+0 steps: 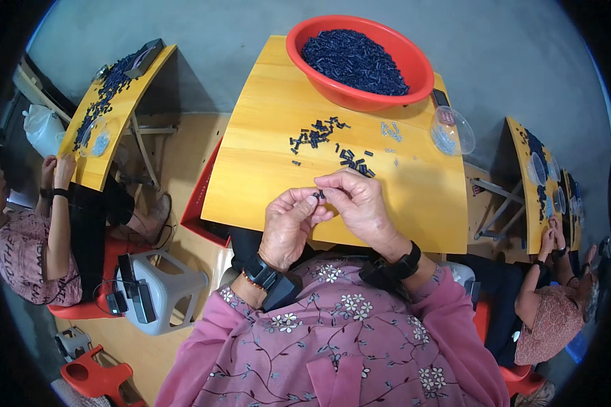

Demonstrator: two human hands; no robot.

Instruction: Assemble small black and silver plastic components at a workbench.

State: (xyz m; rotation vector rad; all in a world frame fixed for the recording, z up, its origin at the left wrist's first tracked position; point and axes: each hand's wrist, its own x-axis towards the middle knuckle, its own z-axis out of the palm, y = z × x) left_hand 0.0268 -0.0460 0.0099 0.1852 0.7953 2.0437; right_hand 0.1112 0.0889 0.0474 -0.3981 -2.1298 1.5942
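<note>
A small black plastic part [318, 195] is pinched between the fingertips of my two hands, just above the table's near edge. My left hand [288, 224] is closed with thumb and forefinger on it. From the other side the fingers of my right hand [363, 209] close on the same spot; the part is mostly covered. Beyond my fingers lie a cluster of loose black tube-like pieces [355, 163] and a wider scatter of black pieces [312, 138]. Farther right are some small clear or silvery pieces [391, 131], too small to name.
A red basin [349, 97] heaped with black pieces stands at the yellow table's [251, 136] far edge. A clear plastic tub [463, 132] with small pieces sits far right, beside a dark flat object [440, 98]. People work at tables on both sides; a grey stool [173, 285] stands left.
</note>
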